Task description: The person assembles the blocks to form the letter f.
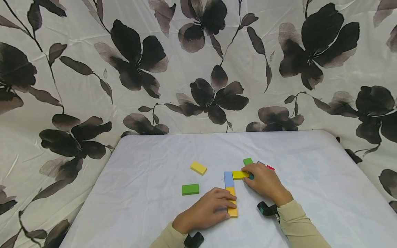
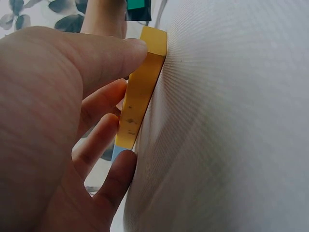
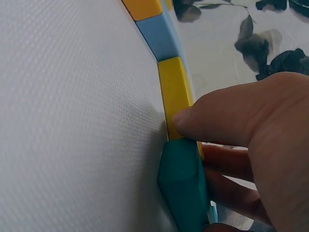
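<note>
An orange block (image 1: pixel 232 212) lies in line with a light blue block (image 1: pixel 228 179) on the white cloth. My left hand (image 1: pixel 209 210) holds the orange block, its thumb at the near end and its fingers over the far side. From the blue block's far end, a yellow block (image 1: pixel 240 175) runs to the right, forming a corner. My right hand (image 1: pixel 266 181) pinches this yellow block near its right end between thumb and fingers. A teal block (image 3: pixel 183 176) meets that end, partly hidden under the hand in the head view.
To the left lie a loose yellow block (image 1: pixel 198 168) and a green block (image 1: pixel 190 189). Behind my right hand are another green block (image 1: pixel 248 161) and a red block (image 1: pixel 270 167), partly covered. A flower-printed cloth (image 1: pixel 173 86) hangs beyond the table.
</note>
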Motion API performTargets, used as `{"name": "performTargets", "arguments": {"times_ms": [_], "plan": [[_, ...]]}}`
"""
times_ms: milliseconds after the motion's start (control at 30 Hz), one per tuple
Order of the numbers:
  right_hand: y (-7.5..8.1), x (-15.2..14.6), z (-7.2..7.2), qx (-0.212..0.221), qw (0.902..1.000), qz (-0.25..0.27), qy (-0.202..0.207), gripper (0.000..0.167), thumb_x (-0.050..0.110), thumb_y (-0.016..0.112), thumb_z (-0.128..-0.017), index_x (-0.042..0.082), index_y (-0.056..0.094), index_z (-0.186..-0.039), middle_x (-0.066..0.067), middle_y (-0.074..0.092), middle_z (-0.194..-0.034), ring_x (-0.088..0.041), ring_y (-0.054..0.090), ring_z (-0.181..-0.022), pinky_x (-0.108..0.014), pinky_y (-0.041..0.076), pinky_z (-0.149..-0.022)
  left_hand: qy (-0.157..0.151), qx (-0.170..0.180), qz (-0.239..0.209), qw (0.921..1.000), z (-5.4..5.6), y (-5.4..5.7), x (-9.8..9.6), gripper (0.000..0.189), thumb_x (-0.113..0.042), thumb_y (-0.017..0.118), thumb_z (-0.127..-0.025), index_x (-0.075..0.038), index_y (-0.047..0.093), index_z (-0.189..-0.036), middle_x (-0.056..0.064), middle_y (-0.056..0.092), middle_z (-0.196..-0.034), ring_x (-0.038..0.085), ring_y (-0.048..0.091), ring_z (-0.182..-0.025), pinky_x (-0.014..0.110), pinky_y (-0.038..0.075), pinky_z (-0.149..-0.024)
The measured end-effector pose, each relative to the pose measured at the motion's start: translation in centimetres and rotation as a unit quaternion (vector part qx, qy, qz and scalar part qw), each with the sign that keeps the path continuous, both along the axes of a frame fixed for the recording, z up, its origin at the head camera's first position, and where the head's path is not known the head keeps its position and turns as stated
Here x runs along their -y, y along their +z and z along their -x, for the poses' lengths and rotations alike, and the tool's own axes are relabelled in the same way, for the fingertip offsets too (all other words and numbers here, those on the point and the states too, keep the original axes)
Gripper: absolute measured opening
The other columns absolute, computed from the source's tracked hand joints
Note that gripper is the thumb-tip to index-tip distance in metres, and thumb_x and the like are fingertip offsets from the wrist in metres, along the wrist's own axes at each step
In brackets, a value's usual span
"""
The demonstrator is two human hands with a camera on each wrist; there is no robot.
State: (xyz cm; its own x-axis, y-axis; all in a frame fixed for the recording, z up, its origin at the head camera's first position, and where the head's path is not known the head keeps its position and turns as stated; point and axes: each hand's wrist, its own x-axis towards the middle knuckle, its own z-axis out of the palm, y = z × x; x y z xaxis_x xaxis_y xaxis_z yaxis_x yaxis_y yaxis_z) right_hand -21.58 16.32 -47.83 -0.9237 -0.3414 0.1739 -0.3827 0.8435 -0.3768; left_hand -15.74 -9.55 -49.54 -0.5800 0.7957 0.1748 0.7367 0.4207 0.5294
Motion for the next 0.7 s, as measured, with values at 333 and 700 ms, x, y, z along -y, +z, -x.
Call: {"name": "performTargets", "arguments": {"times_ms": [333,700], "plan": [[-0.07,0.08,-0.02,-0.005,1.0000,-0.005,-0.007,0.037,0.024,0.082,-0.083,0.010,0.074,-0.117,-0.003,0.070,-0.109,-0.023,0.061,-0.096,-0.046,0.054,-0.089,-0.003,-0.008,-0.004,1.0000,-0.05,0.05,0.01,0.029,-0.025,0.068,-0.097,-0.022,0.070,-0.125,-0.012,0.054,-0.141,0.009,0.041,-0.134,0.034,0.037,-0.110],[-0.13,0.01,-0.03,-0.011,0.9999,-0.006,-0.005,0.037,0.026,0.083,-0.083,0.011,0.075,-0.116,-0.002,0.070,-0.105,-0.019,0.059,-0.089,-0.042,0.055,-0.082,-0.001,0.000,-0.003,1.0000,-0.03,0.15,0.00,0.029,-0.026,0.068,-0.098,-0.023,0.070,-0.126,-0.013,0.054,-0.141,0.008,0.041,-0.134,0.034,0.037,-0.110]]}}
